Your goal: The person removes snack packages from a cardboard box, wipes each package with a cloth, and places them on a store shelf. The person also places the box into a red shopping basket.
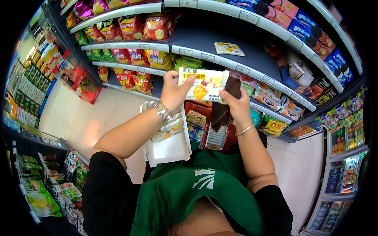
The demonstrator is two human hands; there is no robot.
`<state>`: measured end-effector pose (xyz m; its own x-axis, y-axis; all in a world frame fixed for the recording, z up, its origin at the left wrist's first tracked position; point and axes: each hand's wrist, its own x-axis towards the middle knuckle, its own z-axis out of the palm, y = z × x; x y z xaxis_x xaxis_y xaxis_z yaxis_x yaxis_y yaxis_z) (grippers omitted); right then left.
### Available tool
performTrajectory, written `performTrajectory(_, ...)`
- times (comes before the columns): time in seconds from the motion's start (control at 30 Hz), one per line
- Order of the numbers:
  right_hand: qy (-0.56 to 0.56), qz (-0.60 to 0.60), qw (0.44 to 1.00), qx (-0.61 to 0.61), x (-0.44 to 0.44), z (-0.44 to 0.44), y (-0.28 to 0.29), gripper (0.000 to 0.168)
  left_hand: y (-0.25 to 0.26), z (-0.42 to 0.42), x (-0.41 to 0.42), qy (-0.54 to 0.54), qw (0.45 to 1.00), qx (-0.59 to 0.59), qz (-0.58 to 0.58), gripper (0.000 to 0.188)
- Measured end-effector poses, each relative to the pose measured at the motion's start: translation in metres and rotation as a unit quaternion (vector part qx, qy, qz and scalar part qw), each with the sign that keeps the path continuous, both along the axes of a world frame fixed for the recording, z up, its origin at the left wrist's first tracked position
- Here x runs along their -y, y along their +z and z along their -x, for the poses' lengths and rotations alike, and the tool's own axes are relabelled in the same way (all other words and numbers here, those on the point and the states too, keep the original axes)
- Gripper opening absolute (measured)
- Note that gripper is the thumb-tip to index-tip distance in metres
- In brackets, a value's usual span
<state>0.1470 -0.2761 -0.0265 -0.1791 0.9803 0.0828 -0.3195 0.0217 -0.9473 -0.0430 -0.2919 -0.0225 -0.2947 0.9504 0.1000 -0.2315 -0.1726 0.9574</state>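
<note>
A white and yellow snack packet (203,84) is held up flat in front of the shelves. My left hand (173,93) pinches its left edge, thumb on the front. At its lower right corner is the thumb of my right hand (238,106), which also holds a dark brown cloth (221,116) hanging down. Under my left forearm, an open white carton (169,149) leans at my lap with similar packets inside, partly hidden by my wrist. A red basket (203,106) beyond my lap contains small packages and a clear tray of wrapped pieces (216,137).
A similar packet (229,49) lies on the dark middle shelf (195,38). Chip bags (155,27) line the shelves at left; cookie boxes (307,26) fill the upper right. Loose cartons (299,72) sit at the shelf's right end. Tiled floor (112,109) shows on both sides.
</note>
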Motion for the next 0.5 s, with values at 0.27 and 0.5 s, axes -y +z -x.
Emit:
performTrajectory(0.27,-0.16,-0.029,0.986,0.044,-0.11,-0.049,0.003,0.033,0.002,-0.03,-0.138,-0.091,0.963,-0.248,-0.055,0.048)
performTrajectory(0.5,-0.316,-0.16,0.884,0.304,-0.224,-0.068,0.01,0.054,-0.006,-0.054,-0.224,-0.108,0.902,-0.4,-0.124,0.054)
